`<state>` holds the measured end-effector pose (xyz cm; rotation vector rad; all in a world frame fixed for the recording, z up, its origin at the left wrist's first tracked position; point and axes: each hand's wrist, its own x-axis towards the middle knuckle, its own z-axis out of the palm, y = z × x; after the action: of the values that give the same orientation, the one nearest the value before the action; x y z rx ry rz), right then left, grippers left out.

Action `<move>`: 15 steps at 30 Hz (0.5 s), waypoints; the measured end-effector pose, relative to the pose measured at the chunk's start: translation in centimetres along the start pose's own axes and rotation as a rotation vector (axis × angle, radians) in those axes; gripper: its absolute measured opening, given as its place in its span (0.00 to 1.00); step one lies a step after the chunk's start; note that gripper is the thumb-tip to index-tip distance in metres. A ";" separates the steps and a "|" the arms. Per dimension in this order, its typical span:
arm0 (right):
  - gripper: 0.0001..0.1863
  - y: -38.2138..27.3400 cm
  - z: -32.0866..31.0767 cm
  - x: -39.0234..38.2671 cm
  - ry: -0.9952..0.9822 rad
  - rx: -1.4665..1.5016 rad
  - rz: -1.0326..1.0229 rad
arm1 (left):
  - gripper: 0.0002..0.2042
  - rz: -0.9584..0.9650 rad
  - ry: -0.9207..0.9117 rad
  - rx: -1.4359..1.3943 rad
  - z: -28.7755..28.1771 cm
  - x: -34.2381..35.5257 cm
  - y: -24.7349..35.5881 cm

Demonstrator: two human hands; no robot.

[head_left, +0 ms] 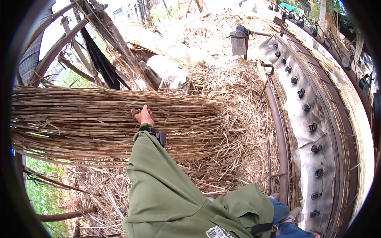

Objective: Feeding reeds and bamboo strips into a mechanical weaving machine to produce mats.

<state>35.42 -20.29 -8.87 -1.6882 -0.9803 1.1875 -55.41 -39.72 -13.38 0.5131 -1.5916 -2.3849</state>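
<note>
Bundle of long, dry tan stalks (pixel 83 119): lies crosswise, left to centre, frayed end pointing right. Left hand (pixel 145 116), olive-green sleeve (pixel 158 182), is on its top; fingers part-bent, can't tell if they grip any. Loose tan straw (pixel 214 170) below. Right: curved brown pipe (pixel 284 170), then whitish sheet (pixel 306 182) with black clips (pixel 318 173). Farther off: rough grey-brown wooden poles (pixel 119 43).

Left arm (pixel 156 174) outstretched, fingers (pixel 145 108) partly bent
</note>
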 end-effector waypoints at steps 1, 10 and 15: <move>0.17 -0.2 0.2 -0.1 0.005 -0.002 -0.005 | 0.19 -0.095 0.005 -0.046 0.1 0.1 0.2; 0.14 -1.4 2.0 -1.1 0.063 0.022 -0.061 | 0.08 -0.096 -0.478 0.151 2.6 -2.6 -1.2; 0.12 -1.6 2.0 -1.5 0.108 0.054 -0.101 | 0.11 0.048 -0.694 0.184 5.3 -12.8 -4.5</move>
<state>32.97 -20.69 -7.34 -1.6234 -0.9473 1.0369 -45.86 -28.73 -13.64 -0.3797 -2.0594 -2.5375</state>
